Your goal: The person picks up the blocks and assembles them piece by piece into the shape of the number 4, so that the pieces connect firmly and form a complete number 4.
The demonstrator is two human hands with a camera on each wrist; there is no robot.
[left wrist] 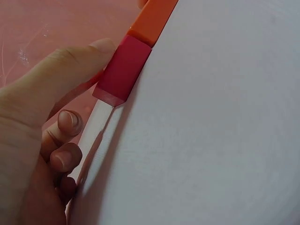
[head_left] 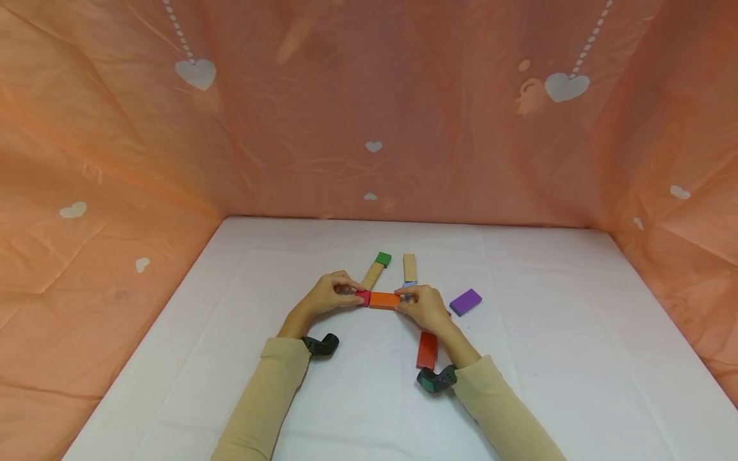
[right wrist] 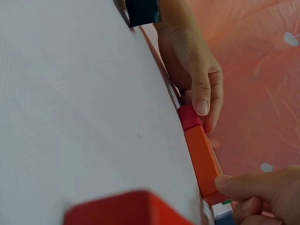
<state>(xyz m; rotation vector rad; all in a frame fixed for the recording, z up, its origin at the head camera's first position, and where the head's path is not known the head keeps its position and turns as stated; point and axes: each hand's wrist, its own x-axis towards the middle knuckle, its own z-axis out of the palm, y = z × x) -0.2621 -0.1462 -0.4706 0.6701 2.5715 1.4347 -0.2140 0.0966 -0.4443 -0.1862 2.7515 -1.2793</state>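
A short crimson block point(head_left: 364, 298) and a longer orange block point(head_left: 384, 301) lie end to end on the white table. My left hand point(head_left: 331, 293) pinches the crimson block between thumb and finger; in the left wrist view its thumb runs along that block's side. At the orange block's right end, my right hand point(head_left: 425, 306) holds it with thumb and forefinger. From behind the crimson block a plain wooden block point(head_left: 372, 276) slants away, capped by a green block point(head_left: 383, 259). Beyond the right fingers a blue block point(head_left: 410, 283), partly hidden, meets another wooden block point(head_left: 409, 267).
A red block point(head_left: 427, 350) lies beside my right wrist and looms blurred in the right wrist view. To the right is a purple block point(head_left: 466, 302). Orange cloth point(head_left: 403, 128) with pale hearts hangs behind and along both sides of the white table point(head_left: 553, 358).
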